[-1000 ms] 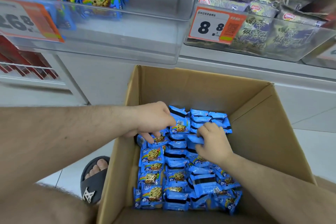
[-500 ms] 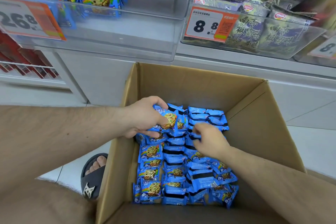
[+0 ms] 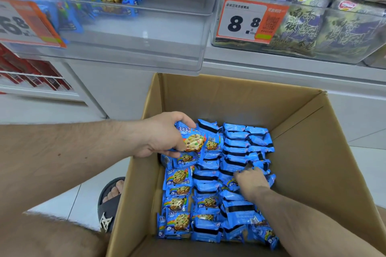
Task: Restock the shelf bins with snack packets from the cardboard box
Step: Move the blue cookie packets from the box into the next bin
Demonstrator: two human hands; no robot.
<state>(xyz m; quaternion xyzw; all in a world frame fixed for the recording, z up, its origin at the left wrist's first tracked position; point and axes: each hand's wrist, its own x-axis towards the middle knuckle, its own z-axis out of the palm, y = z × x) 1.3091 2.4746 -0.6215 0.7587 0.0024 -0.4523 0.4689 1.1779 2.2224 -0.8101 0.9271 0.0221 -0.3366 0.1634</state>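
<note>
Left hand [image 3: 160,135] has lifted cookie packets [image 3: 193,142] clear of the cardboard box [image 3: 302,142], fingers gripping them, as right hand [image 3: 251,181] digs for more, grip unclear.

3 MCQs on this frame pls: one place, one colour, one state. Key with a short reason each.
1. Where is the cardboard box?
A. on a shelf
B. on the floor below the clear bin
C. on a cart

2. Main colour of the cookie packets in the box?
A. blue
B. red
C. green

3. What is the left hand doing?
A. resting flat on the box rim
B. hanging idle
C. gripping a few packets

Key: B, it sits on floor tiles under the bin; A, the wrappers are blue; C, fingers and thumb curl round held packets above the pile.
</note>
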